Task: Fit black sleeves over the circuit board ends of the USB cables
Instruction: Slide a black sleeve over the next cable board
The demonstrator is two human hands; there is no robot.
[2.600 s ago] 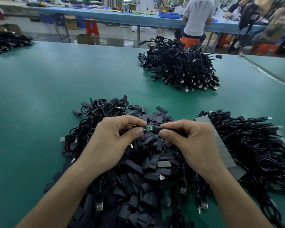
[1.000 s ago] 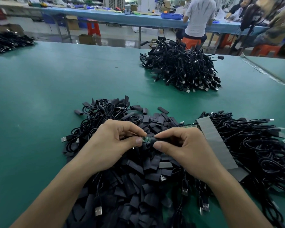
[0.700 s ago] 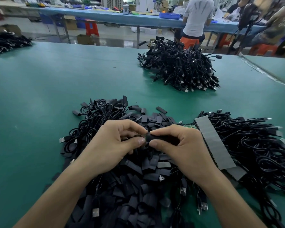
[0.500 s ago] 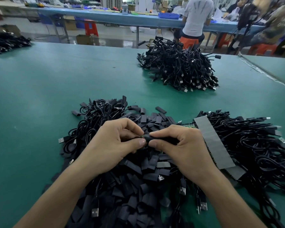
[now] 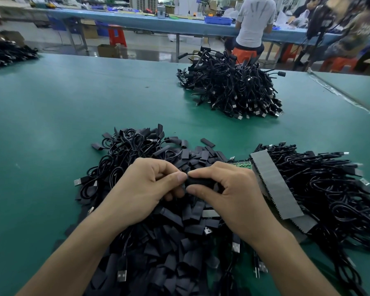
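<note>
Pinching one matte black sleeve (image 5: 199, 181) end to end: left hand (image 5: 143, 189) and right hand (image 5: 231, 197), thumbs and forefingers curled on it, above the heap of flat sleeves (image 5: 175, 242) on the green bench (image 5: 51, 124)

A green desk (image 5: 73, 107) fills the near ground, its mat dull and lightly scuffed. Behind its far edge lies a glossy grey floor (image 5: 150, 47) that reflects pale light. Beyond the floor a long blue desk (image 5: 137, 21) on metal legs runs across the room. Under the blue desk stand a red stool (image 5: 116, 37) and cardboard boxes (image 5: 107, 50). On top of it, toward the right, sits a blue tray (image 5: 218, 19). Just right of the tray a person in a white shirt (image 5: 253, 20) faces the blue desk from an orange stool (image 5: 244, 55). Further right along it are more orange stools (image 5: 338, 64). In front of those stools a second green desk (image 5: 355, 88) adjoins the first.
</note>
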